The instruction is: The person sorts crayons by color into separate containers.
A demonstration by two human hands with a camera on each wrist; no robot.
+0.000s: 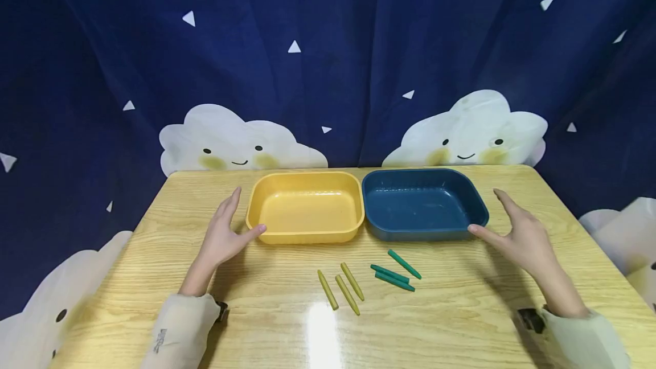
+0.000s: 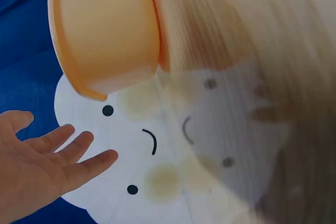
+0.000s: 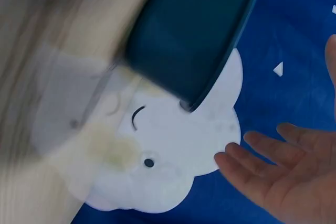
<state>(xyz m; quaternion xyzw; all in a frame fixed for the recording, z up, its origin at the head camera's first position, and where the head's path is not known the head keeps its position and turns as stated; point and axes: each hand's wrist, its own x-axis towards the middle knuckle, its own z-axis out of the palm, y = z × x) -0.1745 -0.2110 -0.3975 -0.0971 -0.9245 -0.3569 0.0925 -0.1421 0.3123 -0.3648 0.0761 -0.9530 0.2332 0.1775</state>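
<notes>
My left hand (image 1: 223, 238) hovers by the left end of a yellow tray (image 1: 307, 238), its fingers spread and nothing in it. By the right end of a dark blue tray (image 1: 425, 234) is my right hand (image 1: 523, 238), also spread and holding nothing. The two trays stand side by side with bare insides. In front of them lie several crayons: three yellow ones (image 1: 327, 290) and three green ones (image 1: 404, 264). Both wrist views show straight fingers apart from the tray walls, the left hand (image 2: 42, 171) below the yellow tray, the right hand (image 3: 286, 171) below the blue one.
A light wooden table (image 1: 441, 329) bears everything, with a bright glare spot near its front. Behind its back edge hangs a dark blue curtain (image 1: 333, 84) with white clouds and small triangles.
</notes>
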